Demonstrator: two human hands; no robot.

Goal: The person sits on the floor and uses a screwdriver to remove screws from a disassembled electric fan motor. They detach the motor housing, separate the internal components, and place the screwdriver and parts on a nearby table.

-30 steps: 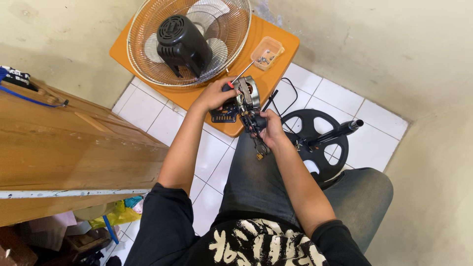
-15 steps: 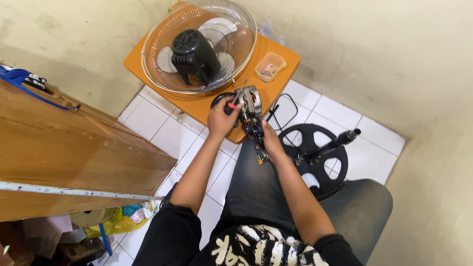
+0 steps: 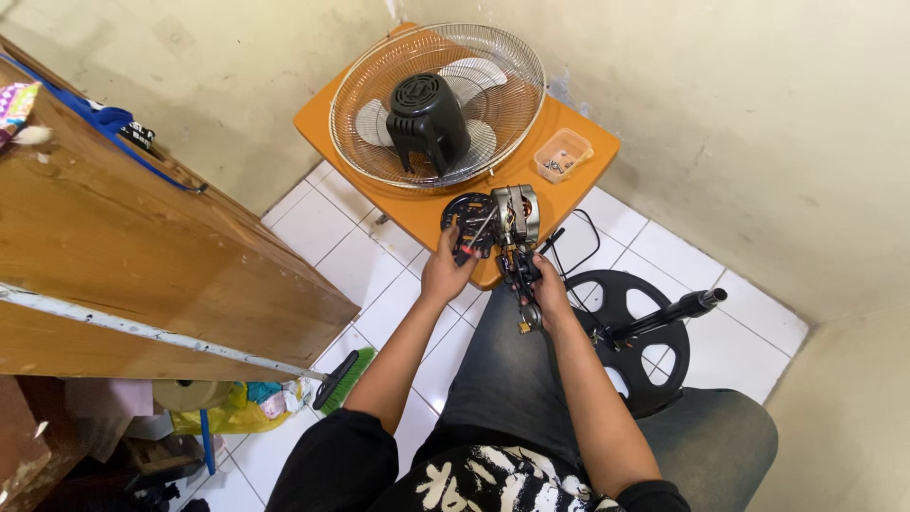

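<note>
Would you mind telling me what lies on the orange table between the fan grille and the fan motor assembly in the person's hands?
In the head view, only bare orange table separates the fan grille from the fan motor assembly.

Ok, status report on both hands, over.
Left hand holds screwdriver at fan motor. Right hand grips motor bracket. Nothing in the way.

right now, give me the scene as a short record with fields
left hand: holds a screwdriver with its tip at the fan motor
right hand: grips the fan motor assembly from below
table: orange, bears a wire fan guard with blades and black motor cover
tray: small clear tray of small parts
floor: black round fan base
</note>
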